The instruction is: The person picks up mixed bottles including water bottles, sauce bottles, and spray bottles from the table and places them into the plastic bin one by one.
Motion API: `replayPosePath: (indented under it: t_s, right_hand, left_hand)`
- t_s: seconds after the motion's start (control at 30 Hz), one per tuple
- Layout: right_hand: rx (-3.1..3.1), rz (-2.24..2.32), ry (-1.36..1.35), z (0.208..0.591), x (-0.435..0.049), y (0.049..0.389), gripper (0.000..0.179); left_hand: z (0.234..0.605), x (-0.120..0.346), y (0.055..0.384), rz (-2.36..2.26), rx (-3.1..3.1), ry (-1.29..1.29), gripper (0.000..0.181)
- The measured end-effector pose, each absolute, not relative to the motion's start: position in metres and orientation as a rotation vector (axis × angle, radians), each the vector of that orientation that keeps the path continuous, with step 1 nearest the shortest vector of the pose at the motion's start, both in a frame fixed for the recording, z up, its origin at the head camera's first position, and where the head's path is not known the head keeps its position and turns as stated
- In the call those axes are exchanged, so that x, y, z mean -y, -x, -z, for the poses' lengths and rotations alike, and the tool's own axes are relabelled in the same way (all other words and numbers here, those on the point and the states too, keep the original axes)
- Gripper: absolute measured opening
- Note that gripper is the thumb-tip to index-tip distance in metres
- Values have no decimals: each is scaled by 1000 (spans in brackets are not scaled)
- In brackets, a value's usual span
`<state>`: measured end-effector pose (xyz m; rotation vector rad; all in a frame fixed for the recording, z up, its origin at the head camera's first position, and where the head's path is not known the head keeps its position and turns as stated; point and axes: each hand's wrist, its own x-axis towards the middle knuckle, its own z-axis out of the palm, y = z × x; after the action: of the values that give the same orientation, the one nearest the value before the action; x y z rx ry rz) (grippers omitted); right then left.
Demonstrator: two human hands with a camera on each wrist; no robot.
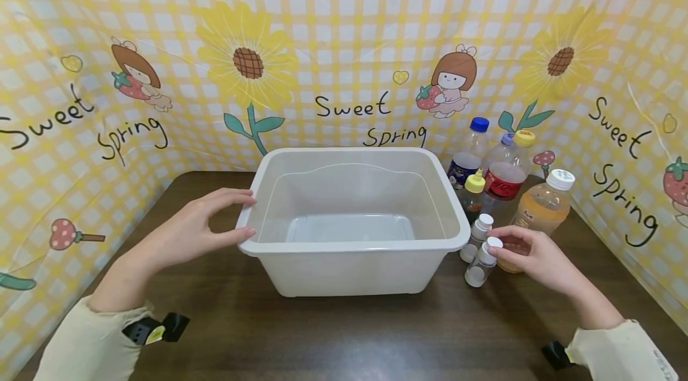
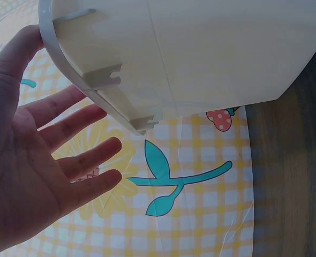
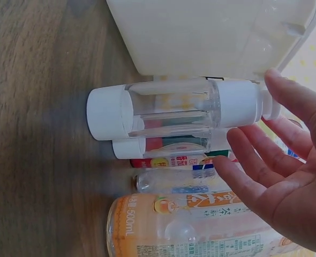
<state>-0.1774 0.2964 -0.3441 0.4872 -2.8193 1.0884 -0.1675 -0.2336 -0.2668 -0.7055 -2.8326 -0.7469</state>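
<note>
A light grey plastic tub (image 1: 349, 267) stands on the dark table. My left hand (image 1: 199, 229) is at its left end, thumb and fingertips touching the rim, the other fingers spread and fairly straight in the left wrist view. On the right, my right hand (image 1: 537, 258) has its thumb and index finger around the white cap of a small clear bottle (image 3: 171, 107), which stands upright on the table. A second small bottle (image 1: 473, 240) like it stands just behind. Beside the right hand is a bottle of orange drink (image 1: 543, 208) with a white cap.
Behind the small bottles stand a dark bottle with a yellow nozzle (image 1: 475, 184), a blue-capped bottle (image 1: 475, 148) and a red-labelled bottle (image 1: 504, 181). A yellow checked cloth (image 1: 344, 40) with printed flowers encloses the back and sides of the table (image 1: 322, 333).
</note>
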Motion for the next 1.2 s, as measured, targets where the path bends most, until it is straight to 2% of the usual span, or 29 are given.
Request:
replayPosePath:
  t_s: [0.43, 1.2]
  right_hand:
    - [2736, -1087, -569, 335, -294, 177, 26]
    - [2649, -1017, -632, 290, -293, 177, 25]
  left_hand:
    - [267, 235, 167, 742, 2833, 697, 48]
    - [268, 235, 167, 791, 2832, 700, 49]
